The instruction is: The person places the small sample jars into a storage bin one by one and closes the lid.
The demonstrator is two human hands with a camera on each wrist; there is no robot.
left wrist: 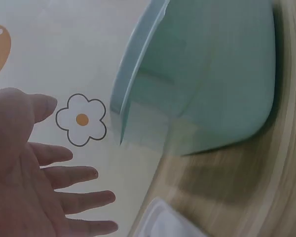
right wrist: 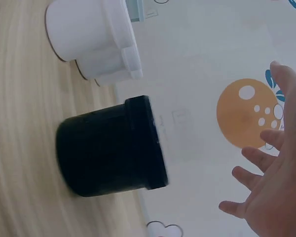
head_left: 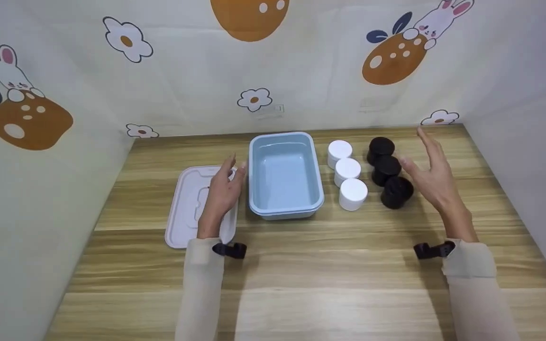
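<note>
In the head view my left hand (head_left: 224, 189) hovers over a pale lidded-box cover (head_left: 183, 203), beside the left wall of a light blue plastic box (head_left: 285, 175). Its fingers are extended and hold nothing, as the left wrist view also shows beside the box wall (left wrist: 212, 89). On the right, my right hand (head_left: 436, 182) is spread just right of three black jars (head_left: 397, 192), its fingers apart with nothing in them. The right wrist view has the nearest black jar (right wrist: 108, 148) a short way from that palm. Three white jars (head_left: 353, 194) stand in a column between box and black jars.
Everything lies on a wood-grain table (head_left: 330, 284). A patterned curtain (head_left: 183, 71) with rabbits and flowers rises behind the table and along both sides. Black straps with small mounts (head_left: 230, 250) sit on both wrists.
</note>
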